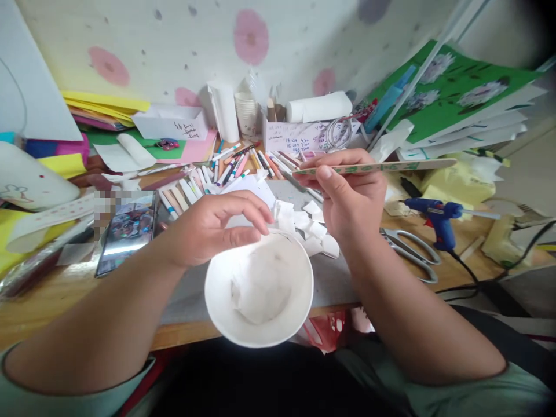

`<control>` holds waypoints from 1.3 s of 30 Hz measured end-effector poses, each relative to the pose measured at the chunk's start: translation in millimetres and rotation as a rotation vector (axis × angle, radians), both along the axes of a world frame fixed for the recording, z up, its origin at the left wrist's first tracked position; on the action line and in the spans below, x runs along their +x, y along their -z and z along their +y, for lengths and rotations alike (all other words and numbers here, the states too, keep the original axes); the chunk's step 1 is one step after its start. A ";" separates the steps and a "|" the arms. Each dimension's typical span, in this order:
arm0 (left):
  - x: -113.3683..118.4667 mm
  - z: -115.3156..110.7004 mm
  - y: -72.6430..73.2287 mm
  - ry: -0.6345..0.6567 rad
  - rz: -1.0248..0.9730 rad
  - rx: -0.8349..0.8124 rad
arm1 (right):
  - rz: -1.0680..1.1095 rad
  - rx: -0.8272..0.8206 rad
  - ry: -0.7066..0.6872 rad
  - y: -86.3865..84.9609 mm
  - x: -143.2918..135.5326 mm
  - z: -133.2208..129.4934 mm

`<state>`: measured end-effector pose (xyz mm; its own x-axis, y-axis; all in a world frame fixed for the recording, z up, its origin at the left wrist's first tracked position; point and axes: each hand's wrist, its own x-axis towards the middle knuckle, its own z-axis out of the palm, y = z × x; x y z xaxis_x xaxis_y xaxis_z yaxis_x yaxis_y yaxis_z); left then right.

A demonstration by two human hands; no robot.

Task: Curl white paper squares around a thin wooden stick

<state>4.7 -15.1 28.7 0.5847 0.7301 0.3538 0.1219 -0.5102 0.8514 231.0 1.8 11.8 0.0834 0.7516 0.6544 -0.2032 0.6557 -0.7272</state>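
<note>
My left hand (217,223) pinches the far rim of a white paper bowl (259,289) and holds it tilted toward me over the table's front edge. Crumpled white paper lines the bowl's inside. My right hand (347,194) grips a long flat stick (382,167) with a green pattern, held level and pointing right, just above and right of the bowl. Small white paper scraps (310,226) lie on the grey mat between the two hands.
Many marker pens (226,171) lie scattered behind the hands. A phone (128,229) lies at left. Scissors (412,246) and a blue glue gun (436,217) with its cord are at right. Boxes, paper rolls, cups and coloured paper sheets crowd the back.
</note>
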 end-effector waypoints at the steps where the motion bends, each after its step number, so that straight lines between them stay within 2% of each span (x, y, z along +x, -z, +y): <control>1: -0.2 1.6 3.0 -0.046 -0.022 -0.038 | -0.016 -0.003 0.018 -3.0 3.8 -0.4; 3: -0.7 7.4 11.4 -0.207 -0.012 -0.121 | -0.052 -0.036 0.042 -9.2 15.0 0.2; 5: -0.8 15.9 21.2 -0.404 0.088 -0.131 | -0.159 -0.122 0.065 -14.1 29.7 1.7; 6: -0.4 20.5 26.0 -0.432 0.114 -0.123 | -0.239 -0.177 0.081 -15.5 37.7 2.3; 10: 3.5 34.5 40.2 -0.413 0.215 -0.105 | -0.604 -0.374 0.101 -10.3 67.6 0.5; 15: 7.2 37.0 51.6 -0.348 0.329 -0.076 | -1.103 -0.579 0.045 4.9 92.9 -7.3; 21: 12.4 33.4 59.1 -0.357 0.406 -0.026 | -1.463 -0.593 0.003 1.5 109.1 -10.5; 28: 15.1 31.2 61.8 -0.365 0.402 0.017 | -1.669 -0.451 -0.121 1.0 87.8 -7.9; 33: 10.5 30.1 58.9 -0.396 0.399 0.013 | -1.666 -0.438 -0.047 5.7 81.4 -1.9; 39: 11.2 25.9 49.6 -0.410 0.385 0.004 | -1.563 -0.500 0.047 1.8 80.6 3.7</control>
